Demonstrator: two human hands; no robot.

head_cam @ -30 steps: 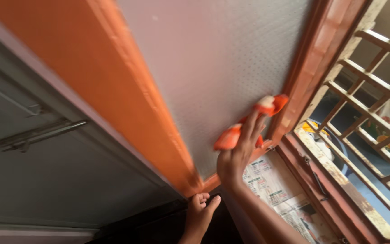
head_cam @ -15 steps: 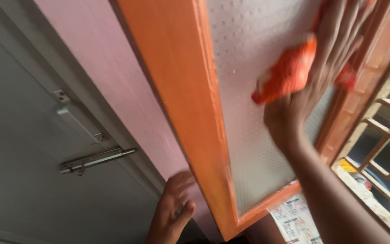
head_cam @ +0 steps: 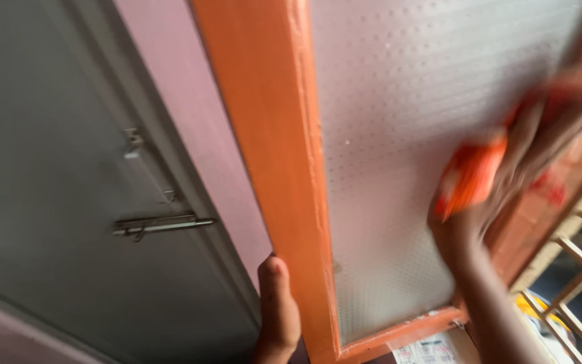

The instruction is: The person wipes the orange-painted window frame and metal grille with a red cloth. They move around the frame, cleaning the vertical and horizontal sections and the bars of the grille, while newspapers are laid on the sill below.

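Orange cloth [head_cam: 471, 176], gripped flat under the blurred right hand [head_cam: 506, 168], has shifted lower on the frosted glass [head_cam: 392, 135]. Left hand [head_cam: 277, 310] fingers now clasp the orange frame [head_cam: 271, 155] edge, higher than before.

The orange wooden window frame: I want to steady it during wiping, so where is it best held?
Probably the orange wooden window frame by its long free side rail, from the pink wall side, where the left hand clasps it low; this leaves the dotted frosted glass pane uncovered.

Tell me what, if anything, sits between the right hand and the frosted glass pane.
Only the orange cloth: the right hand, blurred, presses it flat against the frosted glass pane. Nothing else visible lies between them.
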